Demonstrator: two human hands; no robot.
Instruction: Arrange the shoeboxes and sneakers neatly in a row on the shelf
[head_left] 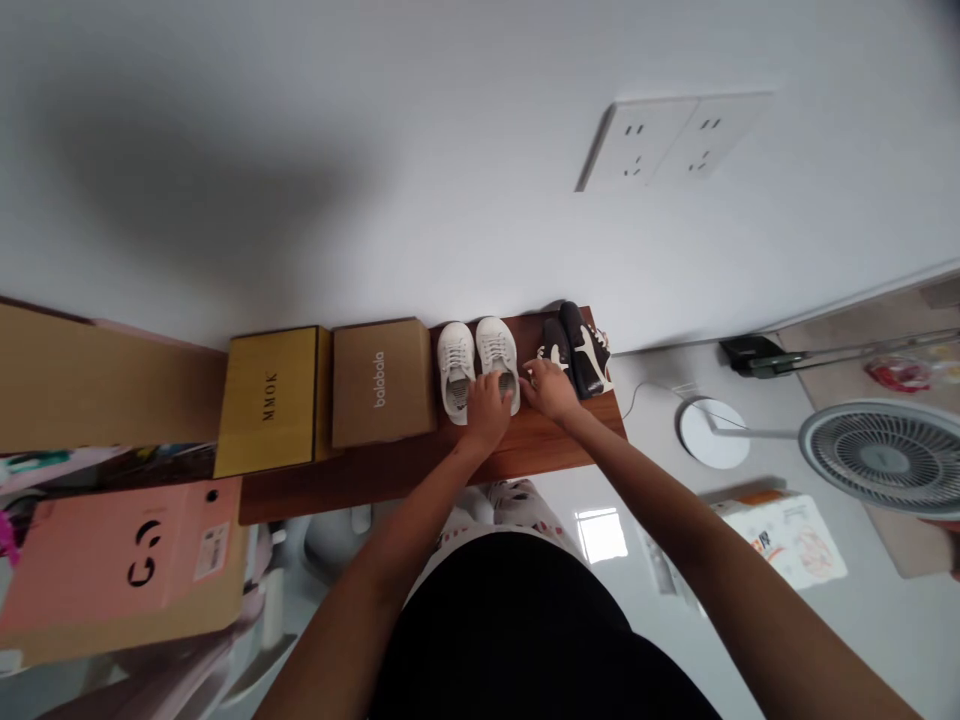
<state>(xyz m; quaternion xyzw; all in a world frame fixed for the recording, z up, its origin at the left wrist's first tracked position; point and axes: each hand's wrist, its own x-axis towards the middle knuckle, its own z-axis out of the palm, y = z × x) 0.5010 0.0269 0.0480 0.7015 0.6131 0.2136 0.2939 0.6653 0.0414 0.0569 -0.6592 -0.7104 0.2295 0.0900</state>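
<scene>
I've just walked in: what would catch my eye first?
Probably the white shoes on the brown wooden shelf, with the left hand at one shoe's opening. Dark shoes sit to their right, near the right hand. Left of the white shoes stands a yellow MMOK box.

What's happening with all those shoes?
A person's left hand is at the openings of the white shoes, though whether it grips one is hard to tell. The right hand is between them and the dark shoes. Both pairs are side by side on a wooden shelf by the wall, with a brown box and a yellow box to their left.
</scene>
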